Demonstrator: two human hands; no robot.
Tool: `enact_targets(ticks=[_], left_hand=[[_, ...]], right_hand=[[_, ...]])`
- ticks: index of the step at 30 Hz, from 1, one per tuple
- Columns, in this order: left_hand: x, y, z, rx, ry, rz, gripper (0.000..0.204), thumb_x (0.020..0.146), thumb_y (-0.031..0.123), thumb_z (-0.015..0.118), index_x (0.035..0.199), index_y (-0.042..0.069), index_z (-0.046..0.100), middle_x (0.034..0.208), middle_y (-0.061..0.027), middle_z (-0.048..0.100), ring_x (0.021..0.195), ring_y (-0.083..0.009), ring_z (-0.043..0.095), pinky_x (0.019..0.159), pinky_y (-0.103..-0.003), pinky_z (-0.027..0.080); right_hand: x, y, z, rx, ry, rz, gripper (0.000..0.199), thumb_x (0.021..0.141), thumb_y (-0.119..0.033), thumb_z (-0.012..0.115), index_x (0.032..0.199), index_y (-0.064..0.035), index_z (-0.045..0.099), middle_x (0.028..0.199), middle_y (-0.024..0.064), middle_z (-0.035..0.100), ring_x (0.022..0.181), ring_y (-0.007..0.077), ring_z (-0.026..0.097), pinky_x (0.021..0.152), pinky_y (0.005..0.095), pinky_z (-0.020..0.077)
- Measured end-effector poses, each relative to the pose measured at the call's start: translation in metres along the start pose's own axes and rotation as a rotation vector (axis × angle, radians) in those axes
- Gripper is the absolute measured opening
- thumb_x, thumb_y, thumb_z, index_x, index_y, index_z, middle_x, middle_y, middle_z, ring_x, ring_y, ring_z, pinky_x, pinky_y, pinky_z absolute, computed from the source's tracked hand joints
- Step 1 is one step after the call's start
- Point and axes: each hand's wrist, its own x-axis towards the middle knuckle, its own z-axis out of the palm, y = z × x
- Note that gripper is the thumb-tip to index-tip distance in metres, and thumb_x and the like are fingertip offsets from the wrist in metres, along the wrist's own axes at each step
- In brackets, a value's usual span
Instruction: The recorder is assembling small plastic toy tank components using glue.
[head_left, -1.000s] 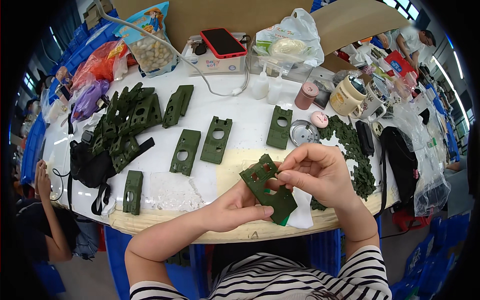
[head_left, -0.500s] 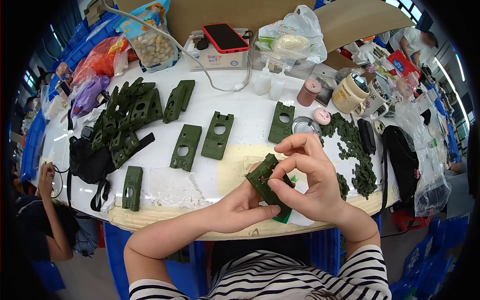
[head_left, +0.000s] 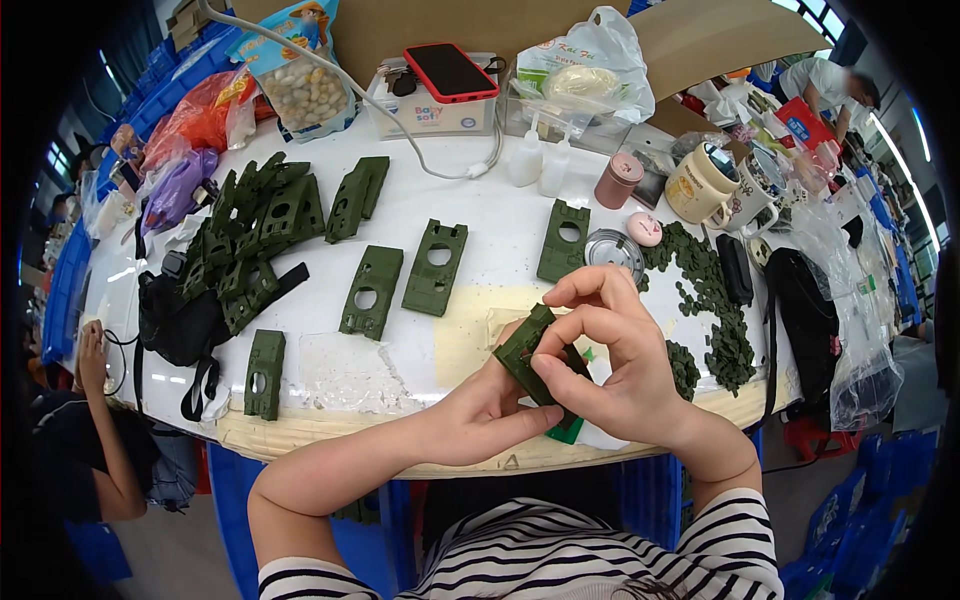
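The left hand [head_left: 488, 412] has its grip closed on a green plastic part [head_left: 521, 348], held tilted above the near side of the table [head_left: 495, 235], while the right hand [head_left: 625, 372] has thumb and forefinger curled close at the part, anything pinched there being indeterminable.

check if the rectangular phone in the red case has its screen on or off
Off, it seems: the red-cased phone lies face up on the whitish plastic box, black across its face, nothing lit.
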Motion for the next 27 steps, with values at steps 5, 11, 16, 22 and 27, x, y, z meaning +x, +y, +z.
enact_targets(ticks=[5, 11, 16, 22, 27], left_hand=[[0.0, 0.0008, 0.0006, -0.024, 0.007, -0.015, 0.06, 0.094, 0.0, 0.049, 0.144, 0.006, 0.016, 0.129, -0.0086, 0.036, 0.125, -0.0174, 0.04, 0.101, -0.036, 0.042], [-0.0002, -0.0013, -0.0001, -0.014, 0.012, -0.012, 0.063, 0.093, -0.001, 0.049, 0.145, 0.007, 0.014, 0.13, -0.0081, 0.035, 0.125, -0.0169, 0.039, 0.101, -0.035, 0.042], [0.0004, -0.0016, -0.0005, 0.007, 0.011, -0.006, 0.062, 0.093, -0.001, 0.048, 0.144, 0.007, 0.014, 0.129, -0.0088, 0.035, 0.124, -0.0175, 0.04, 0.1, -0.035, 0.043], [0.0004, -0.0013, 0.0002, 0.042, 0.017, 0.002, 0.059, 0.093, -0.001, 0.048, 0.143, 0.007, 0.016, 0.129, -0.0095, 0.034, 0.123, -0.0181, 0.042, 0.097, -0.035, 0.045], [-0.0002, -0.0004, 0.0, 0.046, 0.011, -0.014, 0.06, 0.093, 0.0, 0.049, 0.143, 0.007, 0.015, 0.128, -0.009, 0.036, 0.123, -0.0178, 0.042, 0.098, -0.035, 0.044]], right_hand=[[-0.0003, 0.0021, -0.0001, 0.007, -0.001, -0.006, 0.008, 0.074, -0.007, 0.07, 0.077, -0.0039, 0.063, 0.105, 0.0097, 0.051, 0.098, 0.0208, 0.047, 0.087, 0.0306, 0.0371], [-0.0001, 0.0026, 0.0016, -0.008, 0.009, -0.01, 0.009, 0.074, -0.007, 0.071, 0.077, -0.0039, 0.063, 0.105, 0.0095, 0.05, 0.097, 0.02, 0.047, 0.085, 0.0303, 0.0376], [-0.0005, 0.0032, 0.0024, -0.04, 0.026, -0.016, 0.009, 0.073, -0.008, 0.071, 0.077, -0.0042, 0.064, 0.105, 0.0095, 0.051, 0.096, 0.02, 0.047, 0.085, 0.0302, 0.0379], [0.0003, 0.002, 0.0042, -0.064, 0.071, -0.049, 0.012, 0.07, -0.008, 0.074, 0.074, -0.0068, 0.063, 0.1, 0.0084, 0.053, 0.094, 0.0247, 0.046, 0.082, 0.034, 0.0387], [0.0003, 0.0018, 0.0037, -0.079, 0.068, -0.072, 0.012, 0.07, -0.007, 0.074, 0.074, -0.0066, 0.063, 0.099, 0.0082, 0.053, 0.092, 0.0246, 0.046, 0.08, 0.034, 0.0385]])
